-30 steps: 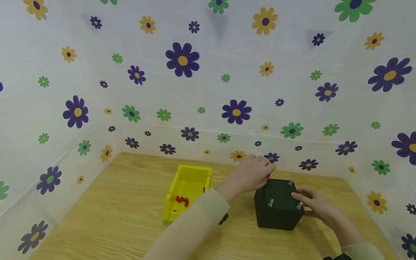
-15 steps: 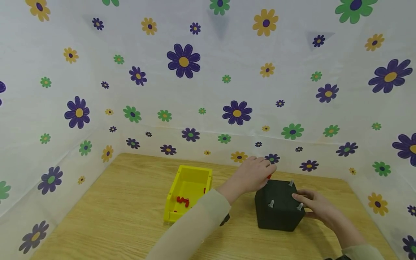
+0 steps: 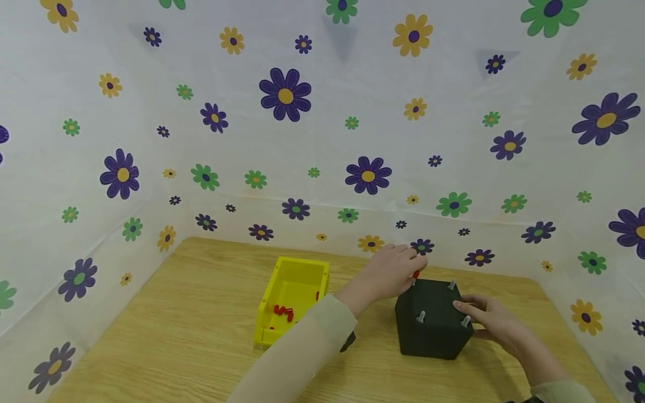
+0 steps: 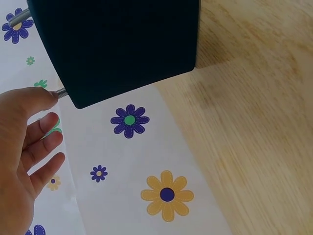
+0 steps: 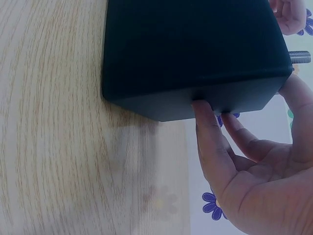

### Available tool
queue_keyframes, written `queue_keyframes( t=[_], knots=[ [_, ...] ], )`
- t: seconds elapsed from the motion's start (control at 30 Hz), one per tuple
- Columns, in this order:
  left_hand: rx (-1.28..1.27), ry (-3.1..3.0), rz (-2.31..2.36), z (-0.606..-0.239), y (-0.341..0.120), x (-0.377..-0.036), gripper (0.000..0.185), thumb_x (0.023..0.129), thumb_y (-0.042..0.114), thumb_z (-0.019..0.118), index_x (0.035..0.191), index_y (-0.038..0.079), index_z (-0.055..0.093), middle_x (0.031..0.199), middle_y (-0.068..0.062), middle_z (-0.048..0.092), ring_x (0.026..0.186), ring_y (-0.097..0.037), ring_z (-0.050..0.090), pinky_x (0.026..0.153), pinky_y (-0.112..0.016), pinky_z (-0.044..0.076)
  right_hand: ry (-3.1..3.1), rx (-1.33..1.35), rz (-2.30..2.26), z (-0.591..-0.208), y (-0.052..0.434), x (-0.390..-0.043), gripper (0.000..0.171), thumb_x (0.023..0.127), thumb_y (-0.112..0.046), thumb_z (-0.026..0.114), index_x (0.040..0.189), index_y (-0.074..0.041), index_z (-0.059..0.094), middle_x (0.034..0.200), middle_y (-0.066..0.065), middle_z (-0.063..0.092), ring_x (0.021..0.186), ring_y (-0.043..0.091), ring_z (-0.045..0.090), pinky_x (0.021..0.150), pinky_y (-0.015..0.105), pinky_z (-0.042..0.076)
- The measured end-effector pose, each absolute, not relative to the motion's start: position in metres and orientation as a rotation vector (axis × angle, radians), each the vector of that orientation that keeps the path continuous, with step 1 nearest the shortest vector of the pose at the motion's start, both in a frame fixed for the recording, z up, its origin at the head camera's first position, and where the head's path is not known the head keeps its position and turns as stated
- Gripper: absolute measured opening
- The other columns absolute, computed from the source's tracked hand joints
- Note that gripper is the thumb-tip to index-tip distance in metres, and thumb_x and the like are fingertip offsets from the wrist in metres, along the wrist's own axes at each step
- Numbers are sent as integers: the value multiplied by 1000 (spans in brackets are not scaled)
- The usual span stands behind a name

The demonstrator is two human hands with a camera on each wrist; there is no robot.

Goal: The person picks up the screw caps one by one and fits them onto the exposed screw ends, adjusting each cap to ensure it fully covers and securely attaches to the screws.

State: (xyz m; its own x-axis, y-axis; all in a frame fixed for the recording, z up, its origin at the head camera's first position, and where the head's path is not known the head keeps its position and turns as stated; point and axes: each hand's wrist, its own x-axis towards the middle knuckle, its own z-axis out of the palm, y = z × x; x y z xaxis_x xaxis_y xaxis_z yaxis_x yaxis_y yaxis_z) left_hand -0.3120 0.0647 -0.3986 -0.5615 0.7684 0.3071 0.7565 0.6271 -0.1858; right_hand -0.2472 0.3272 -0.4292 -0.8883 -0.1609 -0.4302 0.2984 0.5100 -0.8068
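Observation:
A black box (image 3: 434, 319) stands on the table, with a threaded bolt upright at each top corner. My left hand (image 3: 390, 271) is at its far left corner, thumb and a finger pinching a small red cap (image 3: 416, 274) over the bolt there. In the left wrist view my thumb covers the end of that bolt (image 4: 61, 93), and the red cap is hidden. My right hand (image 3: 491, 319) grips the box's right side, thumb at the top edge. Seen from the right wrist, its fingertips (image 5: 201, 105) press on the side wall.
Left of the box stands a yellow bin (image 3: 258, 319) with several red caps (image 3: 283, 309) in it; my left forearm partly covers it. A flower-patterned white sheet (image 3: 322, 140) walls the wooden table (image 3: 191, 336) at the back and sides.
Almost nothing moves: the left hand stays at the far left bolt, its fingers shifting very slightly about the red cap. The right hand keeps its grip on the box.

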Motion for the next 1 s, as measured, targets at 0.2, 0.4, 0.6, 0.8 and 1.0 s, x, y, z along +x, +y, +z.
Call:
queue_keyframes(
  t=[0.2,0.4,0.6,0.8,1.0],
  knots=[
    [-1236,-2531,-30,-401,64,-312,19,102,29,72,120,24,65,109,8,72,100,-11,65,91,-23,53,2303,100,-1369,-430,328,-247,83,113,-44,46,160,17,15,163,44,21,148,60,34,111,58,52],
    [-1255,-2570,-98,-404,63,-314,16,102,30,72,115,23,66,108,8,71,97,-10,62,89,-21,52,2309,105,-1367,-429,327,-246,82,113,-44,45,160,17,15,163,44,21,148,60,33,110,57,53],
    [-1251,-2629,-194,-407,64,-318,14,103,29,71,115,22,71,110,8,74,96,-9,64,91,-19,53,2306,94,-1363,-430,328,-246,83,113,-44,45,161,17,14,165,44,17,151,62,27,112,59,51],
    [-1230,-2716,-399,-408,62,-319,12,103,26,72,112,19,74,106,7,75,91,-7,62,88,-16,53,2304,96,-1349,-430,329,-246,84,113,-45,45,161,15,13,166,43,14,153,64,20,114,60,48],
    [-1226,-2737,-476,-408,61,-319,11,103,24,71,110,16,75,108,4,76,97,-8,66,93,-18,55,2304,86,-1351,-431,329,-247,84,113,-45,45,161,16,12,166,44,14,152,64,21,114,61,49]
  ],
)
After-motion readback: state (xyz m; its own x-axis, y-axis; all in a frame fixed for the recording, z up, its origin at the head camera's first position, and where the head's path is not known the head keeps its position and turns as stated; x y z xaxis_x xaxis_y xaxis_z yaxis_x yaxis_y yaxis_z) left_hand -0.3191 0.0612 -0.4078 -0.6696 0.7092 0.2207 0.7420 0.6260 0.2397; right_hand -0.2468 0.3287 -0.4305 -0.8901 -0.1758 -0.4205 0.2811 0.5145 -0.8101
